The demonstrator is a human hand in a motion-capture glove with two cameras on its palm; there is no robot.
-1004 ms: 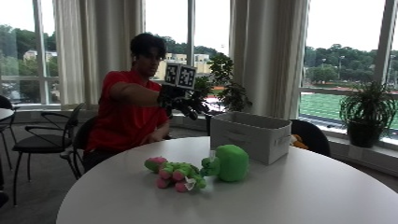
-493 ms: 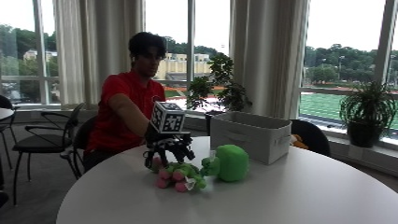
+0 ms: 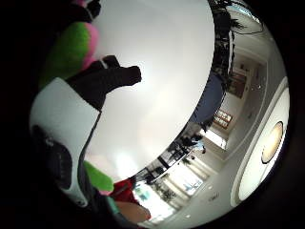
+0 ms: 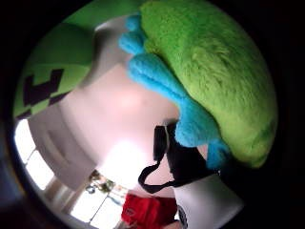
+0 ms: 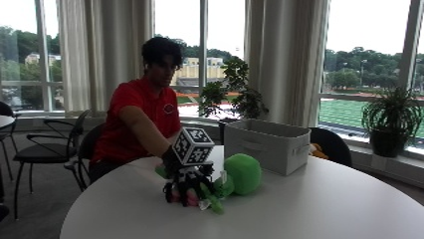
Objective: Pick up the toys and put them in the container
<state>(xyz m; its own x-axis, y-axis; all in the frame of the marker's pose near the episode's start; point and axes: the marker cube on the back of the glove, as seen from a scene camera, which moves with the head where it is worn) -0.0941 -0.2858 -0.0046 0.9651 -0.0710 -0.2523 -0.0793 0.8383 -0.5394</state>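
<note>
White round table (image 5: 344,209): gloved right hand (image 5: 184,183) on the pink-and-green plush toy (image 5: 199,196); grip state indiscernible; grey container (image 5: 268,144) behind.

2 plush toys (image 5: 244,173) lie on 1 table (image 5: 318,209), beside 1 container (image 5: 267,145).

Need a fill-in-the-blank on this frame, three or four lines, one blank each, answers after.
1. The gloved right hand is down on the pink and green toy lying on the ____ table.
2. The round plush beside that toy is ____ in colour.
3. The white container stands on the table ____ the plush toys, nearer the window.

Missing words: white; green; behind
</note>
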